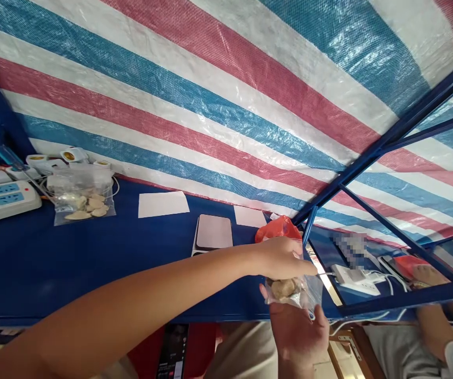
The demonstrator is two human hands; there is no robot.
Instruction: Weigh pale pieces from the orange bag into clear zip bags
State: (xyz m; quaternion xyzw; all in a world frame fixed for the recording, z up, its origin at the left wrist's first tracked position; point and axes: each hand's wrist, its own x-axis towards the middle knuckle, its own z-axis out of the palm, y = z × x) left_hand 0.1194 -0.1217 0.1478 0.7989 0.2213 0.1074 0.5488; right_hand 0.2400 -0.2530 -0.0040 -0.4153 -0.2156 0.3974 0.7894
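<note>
A clear plastic bag (303, 289) with brown, stone-like or dried pieces (283, 288) inside is held over the right end of the blue table. Reaching across from the left, my left hand (283, 257) is closed at the bag's upper part, its thumb pointing right. Below it, my right hand (299, 331) holds the bag from underneath, palm up, with its fingers partly hidden behind the plastic. Just beyond my left hand sits a red plastic bag (278, 228). A small scale (213, 232) lies to the left, partly covered by my left forearm.
On the blue table (151, 252) are two white papers (163, 204), another clear bag of pale slices (86, 202) and a power strip (7, 199). A blue metal frame (339, 184) stands at right. Beyond it, another person's hand (427, 275) touches something red. A phone (173, 350) lies below.
</note>
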